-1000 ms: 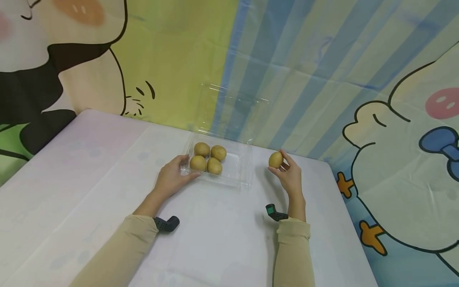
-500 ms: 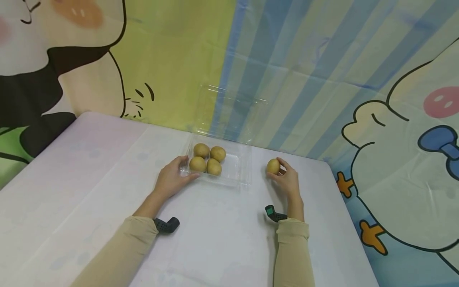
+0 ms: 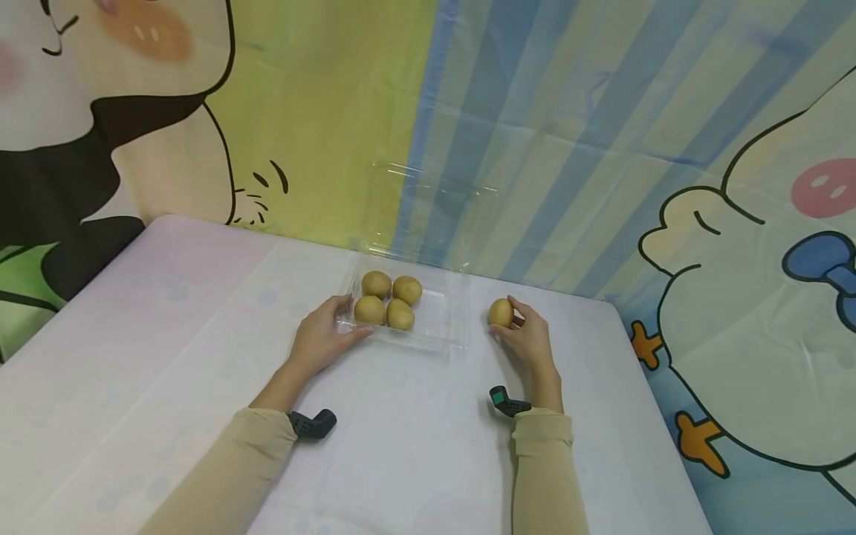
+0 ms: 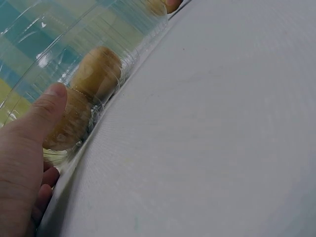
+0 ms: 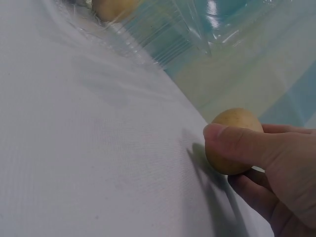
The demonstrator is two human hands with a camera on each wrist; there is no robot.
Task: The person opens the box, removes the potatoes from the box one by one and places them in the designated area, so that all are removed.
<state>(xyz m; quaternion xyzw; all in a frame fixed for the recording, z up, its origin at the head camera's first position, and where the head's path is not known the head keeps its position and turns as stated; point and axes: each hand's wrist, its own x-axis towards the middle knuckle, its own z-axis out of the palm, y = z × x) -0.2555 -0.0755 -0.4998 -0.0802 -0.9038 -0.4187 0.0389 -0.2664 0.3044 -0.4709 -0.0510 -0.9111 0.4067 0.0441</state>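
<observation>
In the head view a clear plastic clamshell container (image 3: 438,312) stands on the table, its transparent lid (image 3: 428,215) raised at the back. Several small round potatoes (image 3: 400,315) sit together in its left part. My left hand (image 3: 322,336) grips the container's left front corner, the thumb along the front wall; two potatoes (image 4: 97,73) show through the plastic in the left wrist view. To the right of the container, my right hand (image 3: 528,332) pinches another potato (image 5: 234,118) between thumb and fingers. That potato is low over the table; whether it touches cannot be told.
A white cloth covers the table (image 3: 401,446). Close behind the table's back edge hangs a printed curtain (image 3: 568,134) with stripes and cartoon figures. Small black devices (image 3: 313,424) are worn at both wrists.
My right hand has brought its potato a little to the left and lower, closer to the container. The left hand keeps its place on the container.
</observation>
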